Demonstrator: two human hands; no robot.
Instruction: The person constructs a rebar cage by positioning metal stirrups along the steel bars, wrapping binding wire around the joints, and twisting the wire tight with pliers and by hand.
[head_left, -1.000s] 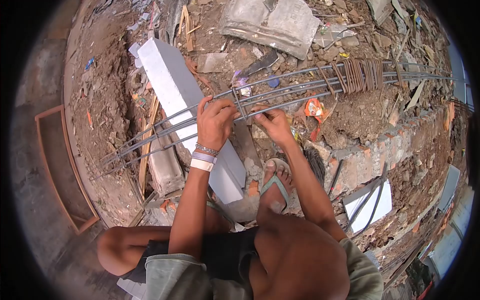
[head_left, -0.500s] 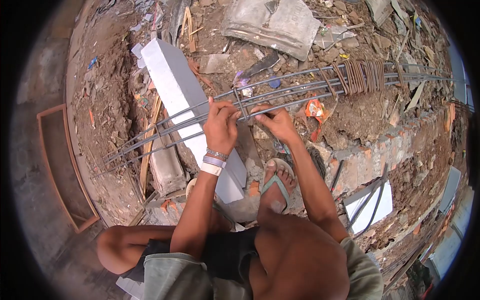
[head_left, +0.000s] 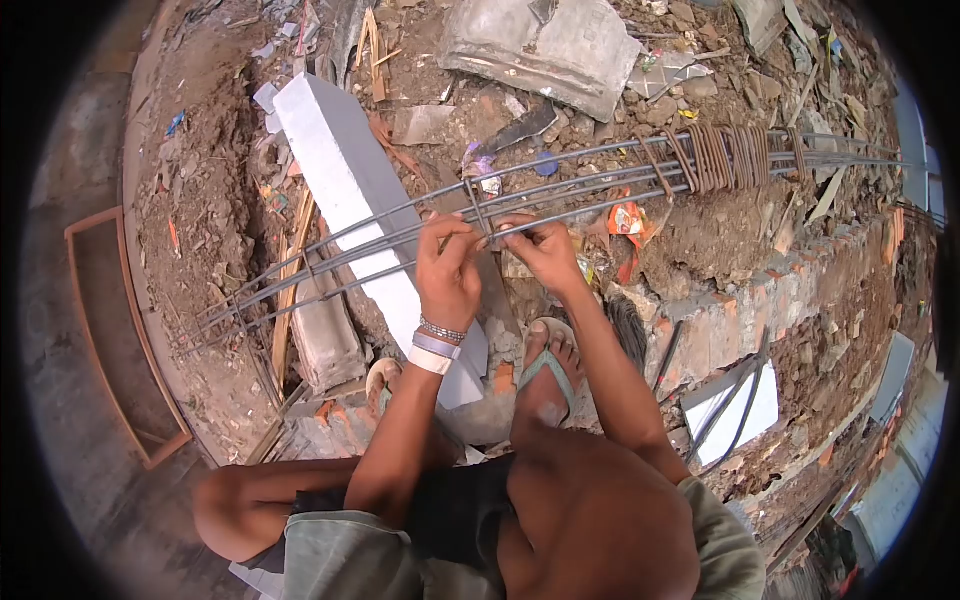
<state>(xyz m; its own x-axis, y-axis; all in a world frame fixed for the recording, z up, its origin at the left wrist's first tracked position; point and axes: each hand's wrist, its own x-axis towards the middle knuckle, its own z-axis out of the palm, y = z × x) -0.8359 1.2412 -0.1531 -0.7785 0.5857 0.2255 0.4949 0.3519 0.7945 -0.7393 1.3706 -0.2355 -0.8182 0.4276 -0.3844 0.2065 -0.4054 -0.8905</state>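
Observation:
A long cage of thin steel rods [head_left: 595,205] runs across in front of me, with a rusty square stirrup [head_left: 477,208] around it near the middle. At that stirrup's near corner, my left hand [head_left: 450,268] is closed in a pinch, thumb against fingers. My right hand [head_left: 545,255] pinches just right of the same corner, thumb and fingertips at the nearest rod. Whatever lies between the fingertips of either hand is too small to make out. Farther right, a bunch of rusty stirrups [head_left: 728,157] hangs packed together on the rods.
Under the cage lies a long white block [head_left: 340,160]. A broken concrete slab [head_left: 545,50] rests on the rubble beyond. To the right are a low brick edge [head_left: 730,318] and a white panel [head_left: 735,412]. A wooden frame [head_left: 80,300] lies at left.
My left hand has come off the farther rods, down and right to the stirrup's near corner. The right hand has drawn slightly left, its fingertips nearer to the left hand's.

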